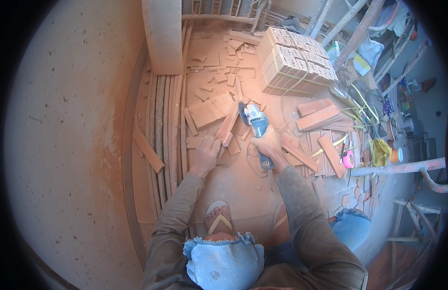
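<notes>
My right hand (268,140) is wrapped round the body of a blue angle grinder (259,124). Its dark cutting disc (243,112) stands at the far end, close beside a narrow reddish clay tile strip (228,123). The near end of that strip is gripped by my left hand (209,149), whose fingers are closed on it. Whether the disc touches the strip I cannot tell. Under and beyond the strip lies a wider flat tile (211,110) on the dusty floor, with smaller cut pieces round it.
Strapped clay blocks (298,63) stand at the far right. Long poles (167,125) lie along the left wall (69,145). Loose tiles (320,115), a pink round object (348,159) and scaffold tubes (398,167) are on the right. A cable trails near the grinder. Broken bits litter the back.
</notes>
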Action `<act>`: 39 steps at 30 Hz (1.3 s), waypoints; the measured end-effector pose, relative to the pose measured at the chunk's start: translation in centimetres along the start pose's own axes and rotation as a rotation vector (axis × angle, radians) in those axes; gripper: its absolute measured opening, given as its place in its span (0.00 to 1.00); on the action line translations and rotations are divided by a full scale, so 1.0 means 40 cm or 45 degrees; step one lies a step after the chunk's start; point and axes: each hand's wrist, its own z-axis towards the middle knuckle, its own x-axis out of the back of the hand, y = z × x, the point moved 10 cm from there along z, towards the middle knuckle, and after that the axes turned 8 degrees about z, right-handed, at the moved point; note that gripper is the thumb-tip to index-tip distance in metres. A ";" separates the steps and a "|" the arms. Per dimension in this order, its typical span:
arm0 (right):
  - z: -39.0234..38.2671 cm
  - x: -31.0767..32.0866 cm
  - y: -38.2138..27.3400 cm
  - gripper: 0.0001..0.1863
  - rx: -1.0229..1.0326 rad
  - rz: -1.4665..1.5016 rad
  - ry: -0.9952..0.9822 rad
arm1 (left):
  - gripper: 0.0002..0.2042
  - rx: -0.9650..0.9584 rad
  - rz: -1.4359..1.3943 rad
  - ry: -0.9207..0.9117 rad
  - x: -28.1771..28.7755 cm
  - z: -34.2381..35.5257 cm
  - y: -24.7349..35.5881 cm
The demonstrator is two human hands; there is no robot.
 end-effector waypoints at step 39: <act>-0.017 -0.011 0.029 0.37 -0.001 0.092 -0.043 | 0.11 0.041 0.036 0.065 -0.010 -0.017 -0.030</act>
